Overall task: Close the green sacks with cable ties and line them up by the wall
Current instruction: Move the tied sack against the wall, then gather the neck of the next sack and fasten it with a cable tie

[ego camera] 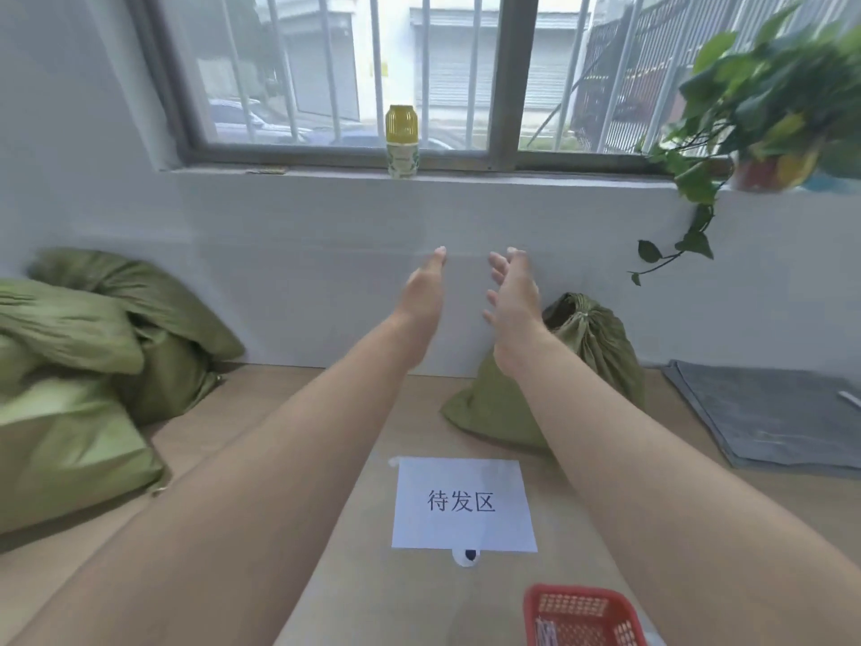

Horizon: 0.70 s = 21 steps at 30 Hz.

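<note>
Green sack [598, 352], neck cinched, sits by the wall [303, 282] at 2 o'clock, just past my right wrist.
My left hand [421, 291] and right hand [512, 291] hover at 12 o'clock, fingers loosely spread, holding nothing. A sack pile [84, 366] lies at 9 o'clock, a red basket [577, 608] at 5.

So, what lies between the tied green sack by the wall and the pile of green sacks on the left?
In the head view, only bare floor shows between the tied sack and the pile; the left forearm hides part of it.
</note>
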### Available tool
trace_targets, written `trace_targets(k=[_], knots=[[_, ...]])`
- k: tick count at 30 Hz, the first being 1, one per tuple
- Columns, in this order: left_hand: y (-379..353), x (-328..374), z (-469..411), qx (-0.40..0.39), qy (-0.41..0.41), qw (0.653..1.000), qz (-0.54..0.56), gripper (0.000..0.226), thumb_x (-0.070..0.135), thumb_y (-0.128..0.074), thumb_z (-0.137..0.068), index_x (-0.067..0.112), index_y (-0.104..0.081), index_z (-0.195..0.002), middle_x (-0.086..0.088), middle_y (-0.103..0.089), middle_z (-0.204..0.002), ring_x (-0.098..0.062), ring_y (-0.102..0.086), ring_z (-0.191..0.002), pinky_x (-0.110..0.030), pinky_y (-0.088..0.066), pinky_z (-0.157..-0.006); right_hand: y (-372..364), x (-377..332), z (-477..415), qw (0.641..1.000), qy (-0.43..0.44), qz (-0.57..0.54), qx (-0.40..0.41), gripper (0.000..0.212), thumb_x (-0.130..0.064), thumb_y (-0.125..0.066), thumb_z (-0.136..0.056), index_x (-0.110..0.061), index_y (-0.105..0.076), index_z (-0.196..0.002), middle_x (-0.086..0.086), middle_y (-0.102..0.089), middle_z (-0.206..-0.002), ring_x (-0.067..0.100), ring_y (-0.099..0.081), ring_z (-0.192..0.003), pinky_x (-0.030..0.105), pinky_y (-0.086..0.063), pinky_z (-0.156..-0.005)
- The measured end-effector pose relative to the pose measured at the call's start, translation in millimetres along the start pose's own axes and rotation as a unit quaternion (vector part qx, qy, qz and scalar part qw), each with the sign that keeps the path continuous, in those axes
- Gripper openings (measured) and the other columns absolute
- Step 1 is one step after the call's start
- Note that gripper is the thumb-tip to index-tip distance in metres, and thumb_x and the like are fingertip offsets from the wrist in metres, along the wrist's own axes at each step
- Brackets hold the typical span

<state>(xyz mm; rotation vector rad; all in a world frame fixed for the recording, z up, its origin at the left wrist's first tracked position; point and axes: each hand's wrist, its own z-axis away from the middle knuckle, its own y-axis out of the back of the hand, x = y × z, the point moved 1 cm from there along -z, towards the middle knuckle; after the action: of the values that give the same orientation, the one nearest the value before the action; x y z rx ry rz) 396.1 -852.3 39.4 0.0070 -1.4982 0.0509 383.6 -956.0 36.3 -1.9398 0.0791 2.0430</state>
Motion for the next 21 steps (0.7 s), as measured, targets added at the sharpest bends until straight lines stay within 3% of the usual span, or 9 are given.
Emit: trace_targets(k=[5, 12, 16, 18, 21], knots=[[70.8, 36.1, 79.0, 0.036, -0.039, 0.999, 0.01, 0.057, 0.053, -0.039, -0.105, 0.022, -0.047, -0.151, 0.002, -0.043, -0.157, -0.017, -0.04, -0.144, -0.048, -0.027, -0.122, -45.7, -36.4, 96.3, 0.999, 0.023, 0.027, -0.025, 0.052, -0.049, -0.032, -0.106, -0.023, -0.054, -0.145, 0.003, -0.049, -0.15, 0.026, -0.047, -0.136, 0.044, -0.036, -0.114], [165.6, 67.4, 180.9, 0.05, -0.061, 0.997, 0.006, 0.06, 0.06, -0.038, -0.102, 0.027, -0.045, -0.153, -0.006, -0.04, -0.159, -0.029, -0.033, -0.148, -0.051, -0.025, -0.123, -107.8, -59.0, 215.2, 0.998, 0.035, 0.026, -0.044, 0.048, -0.047, -0.035, -0.104, -0.022, -0.058, -0.138, -0.001, -0.055, -0.122, 0.025, -0.053, -0.119, 0.042, -0.042, -0.104], [221.0, 79.8, 234.1, 0.06, -0.067, 0.996, 0.002, 0.064, 0.062, -0.038, -0.101, 0.028, -0.041, -0.155, -0.007, -0.039, -0.16, -0.031, -0.033, -0.147, -0.048, -0.029, -0.12, -146.0, -65.2, 281.5, 0.996, 0.04, 0.025, -0.072, 0.044, -0.045, -0.036, -0.103, -0.021, -0.062, -0.131, 0.008, -0.06, -0.132, 0.031, -0.056, -0.122, 0.044, -0.044, -0.11], [245.0, 82.9, 256.4, 0.064, -0.071, 0.995, -0.003, 0.066, 0.063, -0.038, -0.1, 0.028, -0.039, -0.156, -0.008, -0.039, -0.159, -0.03, -0.035, -0.145, -0.045, -0.032, -0.115, -162.6, -65.2, 307.7, 0.995, 0.043, 0.024, -0.083, 0.044, -0.045, -0.037, -0.104, -0.019, -0.062, -0.128, 0.004, -0.056, -0.135, 0.029, -0.054, -0.126, 0.045, -0.043, -0.111], [277.1, 83.8, 284.3, 0.074, -0.081, 0.994, -0.004, 0.066, 0.064, -0.038, -0.099, 0.028, -0.04, -0.155, -0.008, -0.041, -0.157, -0.028, -0.037, -0.14, -0.044, -0.033, -0.112, -185.2, -61.7, 338.0, 0.994, 0.045, 0.025, -0.097, 0.041, -0.044, -0.038, -0.104, -0.021, -0.063, -0.126, -0.001, -0.061, -0.112, 0.029, -0.057, -0.123, 0.044, -0.045, -0.108]])
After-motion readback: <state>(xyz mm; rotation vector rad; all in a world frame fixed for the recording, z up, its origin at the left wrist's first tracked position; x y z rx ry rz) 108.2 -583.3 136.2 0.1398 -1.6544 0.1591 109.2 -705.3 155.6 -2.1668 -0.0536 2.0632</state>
